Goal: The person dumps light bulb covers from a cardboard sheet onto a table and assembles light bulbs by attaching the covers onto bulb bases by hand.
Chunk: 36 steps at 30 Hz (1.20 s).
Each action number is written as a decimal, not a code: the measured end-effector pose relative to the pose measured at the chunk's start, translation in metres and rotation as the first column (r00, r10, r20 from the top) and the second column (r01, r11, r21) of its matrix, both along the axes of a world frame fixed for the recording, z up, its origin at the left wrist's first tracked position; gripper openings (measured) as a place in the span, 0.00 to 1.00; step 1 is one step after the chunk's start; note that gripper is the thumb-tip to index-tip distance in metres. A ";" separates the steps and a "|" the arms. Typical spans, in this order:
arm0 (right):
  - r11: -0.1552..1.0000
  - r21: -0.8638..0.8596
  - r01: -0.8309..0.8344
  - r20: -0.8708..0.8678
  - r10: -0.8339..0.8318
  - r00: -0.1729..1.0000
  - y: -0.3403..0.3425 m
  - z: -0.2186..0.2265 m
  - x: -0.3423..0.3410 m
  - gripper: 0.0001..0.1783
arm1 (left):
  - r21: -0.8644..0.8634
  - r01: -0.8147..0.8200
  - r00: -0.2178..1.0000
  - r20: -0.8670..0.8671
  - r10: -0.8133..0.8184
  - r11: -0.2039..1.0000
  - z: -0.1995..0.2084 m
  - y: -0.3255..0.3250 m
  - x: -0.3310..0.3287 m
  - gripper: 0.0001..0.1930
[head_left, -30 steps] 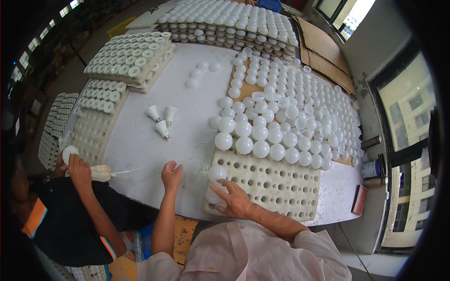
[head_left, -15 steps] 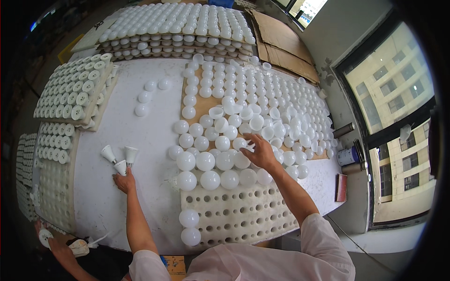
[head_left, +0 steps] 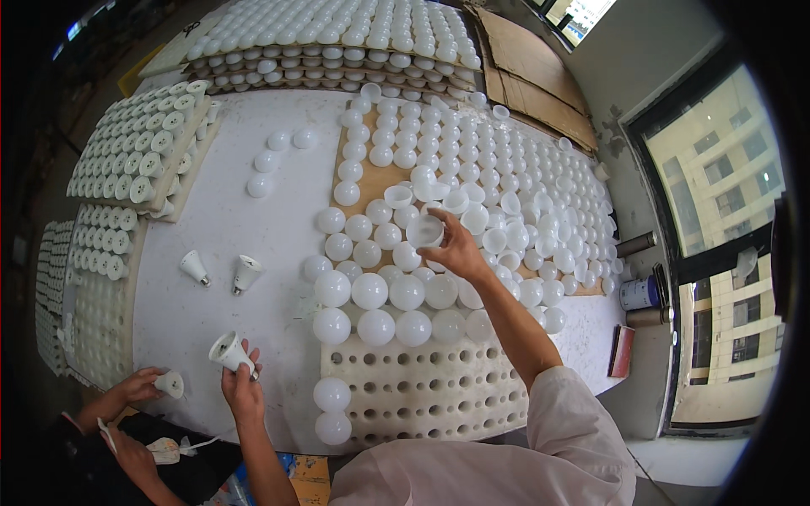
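My left hand is closed around a white bulb base, its wide mouth tipped up and its screw end between my fingers. Beyond it two more bulb bases lie on the white table. My right hand grips a translucent white bulb cover between thumb and fingers, its open side turned toward me. Under and around that hand are many loose white covers, some tipped over. Nearer me, rows of round covers border a perforated pale foam board.
Stacked trays of covers stand at the back, with cardboard sheets beside them. Racks of bulb bases stand at left. A co-worker's hand at lower left holds another base. A can stands near the window.
My left hand has picked up one bulb base and drawn it toward me. My right hand has lifted a cover from the pile. The co-worker's hand with a base has moved up over the table edge.
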State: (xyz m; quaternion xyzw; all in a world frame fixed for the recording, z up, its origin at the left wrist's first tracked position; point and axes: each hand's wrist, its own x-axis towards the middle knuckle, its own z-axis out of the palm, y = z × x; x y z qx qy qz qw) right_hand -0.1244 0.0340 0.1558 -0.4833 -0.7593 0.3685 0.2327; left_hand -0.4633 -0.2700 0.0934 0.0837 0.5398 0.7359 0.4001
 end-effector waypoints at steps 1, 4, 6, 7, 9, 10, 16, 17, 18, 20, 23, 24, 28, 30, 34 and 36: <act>0.996 -0.076 -0.052 -0.206 0.035 0.978 -0.022 0.006 0.014 0.50 | 0.027 0.086 0.996 -0.023 -0.086 0.996 0.016 -0.012 0.017 0.28; 0.942 -0.277 -0.189 -0.655 -0.041 0.754 -0.102 0.019 0.043 0.50 | 0.162 0.369 0.929 -0.058 -0.365 0.915 0.059 -0.039 0.071 0.28; 0.874 -0.381 -0.302 -0.828 -0.177 0.532 -0.157 0.028 0.054 0.50 | 0.138 0.493 0.866 0.013 -0.499 0.859 0.091 -0.049 0.113 0.26; 0.822 -0.450 -0.351 -0.836 -0.248 0.490 -0.184 0.037 0.058 0.51 | 0.120 0.539 0.840 -0.009 -0.542 0.833 0.101 -0.053 0.135 0.24; 0.754 -0.474 -0.456 -0.867 -0.306 0.394 -0.231 0.046 0.062 0.53 | 0.145 0.666 0.745 -0.092 -0.661 0.731 0.110 -0.062 0.170 0.24; 0.753 -0.468 -0.461 -0.870 -0.301 0.392 -0.250 0.042 0.066 0.53 | 0.077 0.721 0.691 -0.153 -0.706 0.689 0.113 -0.067 0.185 0.23; 0.771 -0.406 -0.491 -0.903 -0.253 0.348 -0.330 0.052 0.090 0.53 | 0.097 0.757 0.654 -0.137 -0.744 0.647 0.146 -0.105 0.241 0.19; 0.762 -0.425 -0.488 -0.893 -0.263 0.366 -0.336 0.059 0.094 0.52 | 0.085 0.765 0.644 -0.144 -0.752 0.639 0.145 -0.112 0.244 0.19; 0.763 -0.422 -0.489 -0.894 -0.262 0.363 -0.341 0.060 0.097 0.52 | 0.073 0.772 0.634 -0.150 -0.758 0.631 0.145 -0.119 0.246 0.19; 0.777 -0.379 -0.502 -0.908 -0.208 0.364 -0.351 0.061 0.102 0.52 | 0.072 0.770 0.637 -0.161 -0.754 0.635 0.146 -0.131 0.250 0.18; 0.780 -0.378 -0.499 -0.890 -0.160 0.426 -0.363 0.064 0.106 0.51 | 0.079 0.764 0.644 -0.158 -0.748 0.641 0.144 -0.147 0.254 0.17; 0.777 -0.380 -0.501 -0.889 -0.159 0.429 -0.367 0.063 0.107 0.51 | 0.088 0.760 0.649 -0.146 -0.747 0.644 0.143 -0.152 0.255 0.17; 0.761 -0.386 -0.522 -0.870 -0.112 0.480 -0.379 0.065 0.109 0.51 | 0.091 0.751 0.660 -0.145 -0.737 0.654 0.139 -0.167 0.255 0.16; 0.751 -0.403 -0.522 -0.853 -0.103 0.511 -0.379 0.067 0.110 0.50 | 0.055 0.774 0.631 -0.139 -0.763 0.631 0.141 -0.172 0.249 0.16; 0.864 0.001 -0.503 -0.476 0.443 0.760 -0.370 0.079 0.109 0.48 | -0.048 0.779 0.601 -0.228 -0.766 0.626 0.146 -0.171 0.236 0.19; 0.841 0.035 -0.540 -0.340 0.518 0.785 -0.375 0.094 0.105 0.48 | -0.216 0.807 0.477 -0.309 -0.823 0.549 0.148 -0.175 0.229 0.21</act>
